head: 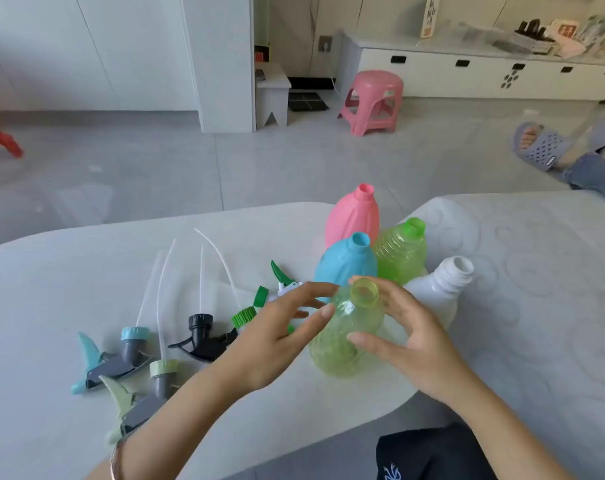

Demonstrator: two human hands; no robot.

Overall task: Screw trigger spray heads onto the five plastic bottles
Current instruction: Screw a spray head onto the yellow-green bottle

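A translucent yellow-green bottle [346, 337] stands open-necked on the white table [69, 271] right in front of me. My right hand [408, 337] curls round it, index finger at the neck and thumb on the body. My left hand [277, 337] has straight fingers, its thumb tip touching the bottle's left shoulder. Behind stand a blue bottle [346, 261], a pink bottle [353, 216], a green bottle [401, 254] and a white bottle [439, 289], all uncapped. Spray heads lie to the left: teal-and-grey [121, 358], pale-green-and-grey [152, 389], black [200, 336], and a green-and-white one [283, 280].
A loose green collar [244, 316] lies by my left hand. Long white dip tubes [162, 289] stick out from the heads toward the far table edge. A second white surface [536, 271] adjoins on the right. Another person's sandalled foot [540, 147] and a pink stool [373, 102] are on the floor beyond.
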